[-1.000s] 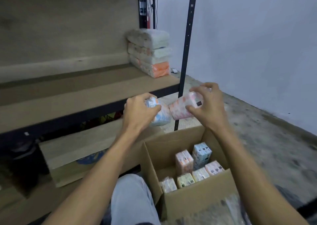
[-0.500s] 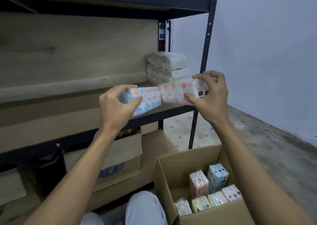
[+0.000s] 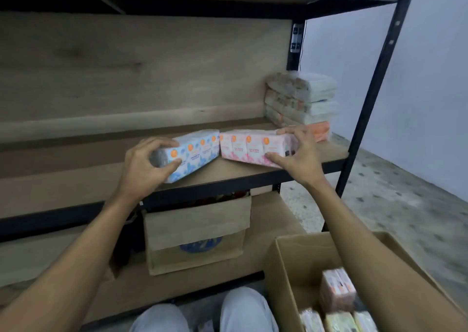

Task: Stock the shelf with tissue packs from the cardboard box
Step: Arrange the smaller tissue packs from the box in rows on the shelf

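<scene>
My left hand point(image 3: 145, 165) grips the near end of a blue tissue pack point(image 3: 196, 154) that lies on the wooden shelf board point(image 3: 76, 187). A pink tissue pack point(image 3: 249, 148) rests on the board beside it, their far ends touching, and my right hand point(image 3: 297, 154) holds its right end. The open cardboard box point(image 3: 286, 276) sits on the floor at lower right with several more tissue packs point(image 3: 336, 290) inside, partly hidden by my right forearm.
A stack of larger wrapped tissue bundles point(image 3: 302, 102) stands at the shelf's back right corner. Black uprights point(image 3: 372, 88) frame the right end. A brown bag point(image 3: 196, 233) sits on the lower board. My knees point(image 3: 243, 311) are at the bottom, concrete floor to the right.
Both hands lifted the two packs from above the box up and forward, and now the packs lie on the shelf board. The view has moved closer to the shelf.
</scene>
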`<state>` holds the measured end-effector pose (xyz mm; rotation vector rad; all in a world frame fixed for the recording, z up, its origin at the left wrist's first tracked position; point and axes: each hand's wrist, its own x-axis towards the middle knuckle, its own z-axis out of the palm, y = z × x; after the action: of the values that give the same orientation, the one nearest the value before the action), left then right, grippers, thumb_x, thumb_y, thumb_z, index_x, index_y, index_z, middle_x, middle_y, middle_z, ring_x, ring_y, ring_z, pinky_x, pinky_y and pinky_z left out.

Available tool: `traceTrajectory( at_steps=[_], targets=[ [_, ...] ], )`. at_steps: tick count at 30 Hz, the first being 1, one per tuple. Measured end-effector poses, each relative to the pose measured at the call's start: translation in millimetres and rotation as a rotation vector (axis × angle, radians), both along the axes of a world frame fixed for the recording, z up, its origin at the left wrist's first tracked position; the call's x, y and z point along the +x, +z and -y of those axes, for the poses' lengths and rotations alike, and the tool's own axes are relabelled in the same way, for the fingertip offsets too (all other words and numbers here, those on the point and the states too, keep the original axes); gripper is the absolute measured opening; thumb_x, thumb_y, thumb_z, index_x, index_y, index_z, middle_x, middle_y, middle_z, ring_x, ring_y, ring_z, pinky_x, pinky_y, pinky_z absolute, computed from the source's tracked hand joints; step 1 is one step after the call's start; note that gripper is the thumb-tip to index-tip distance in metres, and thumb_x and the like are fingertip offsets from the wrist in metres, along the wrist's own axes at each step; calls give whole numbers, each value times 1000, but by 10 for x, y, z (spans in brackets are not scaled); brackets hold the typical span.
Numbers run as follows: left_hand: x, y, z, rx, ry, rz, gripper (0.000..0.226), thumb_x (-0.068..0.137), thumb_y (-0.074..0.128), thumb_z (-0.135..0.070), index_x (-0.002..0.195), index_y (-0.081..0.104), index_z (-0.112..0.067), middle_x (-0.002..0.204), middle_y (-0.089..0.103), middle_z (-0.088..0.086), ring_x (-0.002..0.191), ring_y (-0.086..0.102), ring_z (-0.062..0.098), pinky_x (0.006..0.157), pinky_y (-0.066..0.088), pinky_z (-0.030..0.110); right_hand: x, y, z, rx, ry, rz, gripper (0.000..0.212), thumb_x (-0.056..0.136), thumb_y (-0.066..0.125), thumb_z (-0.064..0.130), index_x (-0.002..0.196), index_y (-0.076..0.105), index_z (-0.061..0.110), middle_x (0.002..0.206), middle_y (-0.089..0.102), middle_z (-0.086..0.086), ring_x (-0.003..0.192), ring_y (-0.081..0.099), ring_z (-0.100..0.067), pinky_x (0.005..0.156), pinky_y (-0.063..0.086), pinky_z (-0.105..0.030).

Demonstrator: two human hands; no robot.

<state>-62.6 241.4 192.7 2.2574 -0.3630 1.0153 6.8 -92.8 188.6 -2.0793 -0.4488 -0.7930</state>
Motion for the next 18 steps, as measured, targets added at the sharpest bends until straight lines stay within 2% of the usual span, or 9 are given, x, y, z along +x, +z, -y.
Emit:
traceTrajectory(
  at_steps=[3, 7, 10, 13, 16, 18],
  targets=[
    [73, -59, -203, 26, 23, -62, 33, 69, 83, -10, 98, 69, -19, 106, 68, -5, 104, 62, 15, 95, 46, 32, 159, -30, -33, -80, 1, -69, 53, 60, 88, 27, 103, 57, 28, 118, 47, 0, 109, 39, -6, 92, 37, -23],
    [139, -125, -358, 84, 42, -142, 36, 70, 81, -10, 103, 69, -21, 110, 66, -8, 107, 60, 13, 99, 42, 27, 343, -106, -17, -189, -24, -108, 56, 62, 88, 25, 110, 58, 23, 123, 51, -3, 112, 45, -15, 92, 32, -24],
    [201, -137, -456, 105, 70, -197, 38, 72, 76, -10, 107, 67, -24, 114, 64, -7, 110, 58, 14, 102, 41, 33, 447, -136, 4, -295, -53, -141, 59, 64, 86, 26, 115, 57, 23, 125, 55, -3, 119, 45, -22, 98, 36, -32],
    [268, -76, -448, 200, 167, -238, 47, 65, 63, -23, 112, 63, -30, 119, 62, -8, 114, 55, 17, 107, 32, 45, 492, -64, -34, -419, -167, -129, 65, 63, 84, 34, 121, 55, 25, 129, 55, -4, 124, 42, -26, 103, 36, -44],
    [341, 50, -261, 257, 206, -225, 54, 65, 61, -31, 118, 61, -29, 125, 61, -6, 119, 52, 18, 110, 25, 43, 500, 93, -223, -434, -176, -51, 66, 67, 80, 40, 126, 54, 26, 137, 51, -5, 133, 38, -28, 107, 31, -50],
    [408, 140, -54, 269, 202, -218, 56, 69, 62, -36, 125, 58, -26, 130, 58, -3, 122, 50, 20, 110, 27, 43, 506, 176, -423, -457, -149, -28, 65, 72, 75, 43, 131, 52, 25, 143, 45, -7, 136, 34, -28, 110, 28, -51]
  ],
)
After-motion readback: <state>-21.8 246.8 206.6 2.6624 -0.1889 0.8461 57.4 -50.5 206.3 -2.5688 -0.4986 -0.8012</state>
